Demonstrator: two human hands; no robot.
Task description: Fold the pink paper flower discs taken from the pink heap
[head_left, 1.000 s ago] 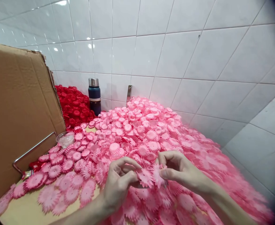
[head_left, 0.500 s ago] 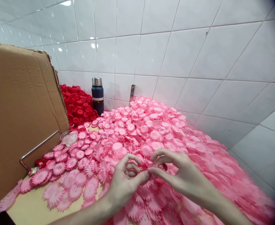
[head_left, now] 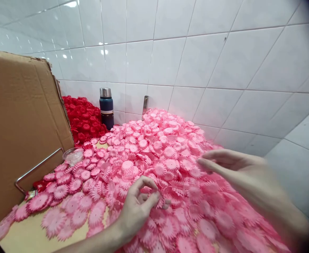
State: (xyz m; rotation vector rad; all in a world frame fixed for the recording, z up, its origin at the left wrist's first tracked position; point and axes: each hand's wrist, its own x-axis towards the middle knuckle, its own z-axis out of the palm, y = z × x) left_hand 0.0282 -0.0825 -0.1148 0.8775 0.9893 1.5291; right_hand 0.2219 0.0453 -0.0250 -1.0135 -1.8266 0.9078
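A large heap of pink paper flowers (head_left: pixel 170 151) covers the table. My left hand (head_left: pixel 138 207) rests low on the heap, thumb and fingers pinched together on a pink flower (head_left: pixel 161 203) at its fingertips. My right hand (head_left: pixel 233 168) hovers above the right side of the heap, blurred, with fingers extended leftward and nothing seen in it.
A brown cardboard box (head_left: pixel 19 130) stands at the left with a metal handle (head_left: pixel 35 168) in front. A clear plastic cup (head_left: pixel 73 155) sits beside it. Red paper flowers (head_left: pixel 84 119) are piled behind. A dark blue flask (head_left: pixel 106 107) stands against the white tiled wall (head_left: pixel 196 63).
My hands were together at the heap's front, working a pink flower. My right hand has now pulled away up and to the right; my left hand stays low.
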